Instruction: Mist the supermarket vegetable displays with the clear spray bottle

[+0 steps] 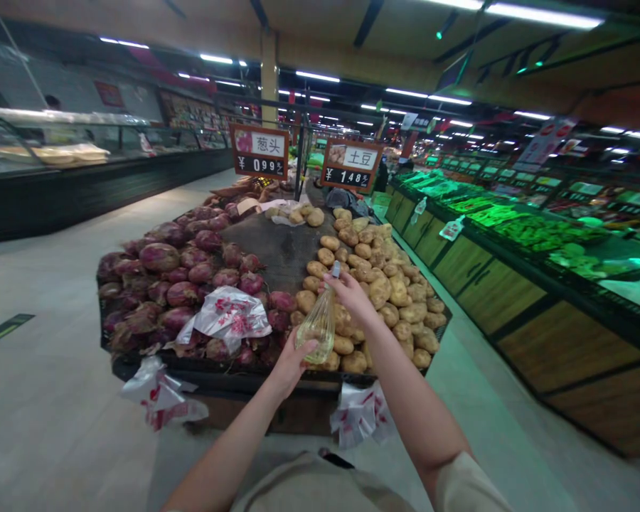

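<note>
Both of my hands hold a clear ribbed bottle [318, 323] with a pale yellow tint and a narrow neck topped by a grey tip. My left hand [294, 363] is wrapped round its wide base, the thumb across the front. Around the neck, just under the tip, the fingers of my right hand [350, 293] are closed. The bottle tilts with its neck up and to the right, over the front of the produce stand. Behind and right of it lie many potatoes [381, 293]; red onions [184, 293] are heaped to the left.
A crumpled printed plastic bag [229, 313] lies on the onions. More bags [160, 395] hang from the stand's front edge. Two price signs [259, 153] stand above the stand. Green-lit vegetable shelves [538, 227] run along the right, and a glass-fronted counter [112, 174] along the left.
</note>
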The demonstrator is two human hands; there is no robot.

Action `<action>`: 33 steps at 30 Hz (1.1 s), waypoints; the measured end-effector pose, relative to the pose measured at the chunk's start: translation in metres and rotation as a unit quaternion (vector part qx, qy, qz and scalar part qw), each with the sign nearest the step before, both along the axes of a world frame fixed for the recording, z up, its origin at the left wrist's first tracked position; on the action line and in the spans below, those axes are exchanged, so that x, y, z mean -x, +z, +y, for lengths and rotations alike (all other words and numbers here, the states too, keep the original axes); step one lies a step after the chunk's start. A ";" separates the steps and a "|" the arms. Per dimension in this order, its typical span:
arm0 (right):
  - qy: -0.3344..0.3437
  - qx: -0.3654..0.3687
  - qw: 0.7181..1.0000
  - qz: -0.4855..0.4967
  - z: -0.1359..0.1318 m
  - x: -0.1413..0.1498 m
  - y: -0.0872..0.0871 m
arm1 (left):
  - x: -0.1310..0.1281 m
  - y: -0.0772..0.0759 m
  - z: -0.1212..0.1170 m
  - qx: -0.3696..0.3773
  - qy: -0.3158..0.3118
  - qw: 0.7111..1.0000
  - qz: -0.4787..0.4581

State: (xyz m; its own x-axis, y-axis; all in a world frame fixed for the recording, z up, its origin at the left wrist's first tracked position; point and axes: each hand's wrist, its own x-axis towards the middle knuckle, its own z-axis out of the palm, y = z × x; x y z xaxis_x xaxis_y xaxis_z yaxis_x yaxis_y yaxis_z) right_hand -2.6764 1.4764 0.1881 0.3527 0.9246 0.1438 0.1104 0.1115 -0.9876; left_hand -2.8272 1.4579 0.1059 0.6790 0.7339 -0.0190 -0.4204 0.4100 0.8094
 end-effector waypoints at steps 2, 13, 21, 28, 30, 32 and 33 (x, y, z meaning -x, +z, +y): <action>0.016 -0.015 1.000 -0.008 -0.003 0.000 -0.003 | 0.001 -0.004 -0.002 0.011 0.008 1.000 0.003; 0.058 0.024 0.998 0.006 -0.012 0.009 -0.011 | 0.017 -0.011 -0.017 0.045 0.025 0.999 0.017; 0.067 0.043 0.996 0.031 -0.018 0.023 -0.023 | 0.030 -0.019 -0.031 0.050 0.025 0.998 0.043; 0.064 0.043 0.997 0.027 -0.028 0.030 -0.041 | 0.044 -0.030 -0.042 0.058 0.013 0.996 0.060; 0.066 0.047 0.996 0.028 -0.029 0.031 -0.046 | 0.046 -0.032 -0.045 0.059 0.010 0.996 0.061; 0.070 0.051 0.996 0.030 -0.029 0.032 -0.050 | 0.048 -0.035 -0.048 0.058 0.010 0.996 0.063; 0.072 0.054 0.995 0.030 -0.030 0.032 -0.052 | 0.050 -0.036 -0.049 0.058 0.008 0.996 0.064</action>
State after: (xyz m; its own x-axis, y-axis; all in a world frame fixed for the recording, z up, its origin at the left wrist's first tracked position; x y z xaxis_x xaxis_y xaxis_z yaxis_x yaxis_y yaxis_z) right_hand -2.7086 1.4468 0.1361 0.2197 0.9753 0.0238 0.0422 0.0149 -0.9990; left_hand -2.8767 1.4090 0.0695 0.6540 0.7323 -0.1898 -0.3234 0.4975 0.8049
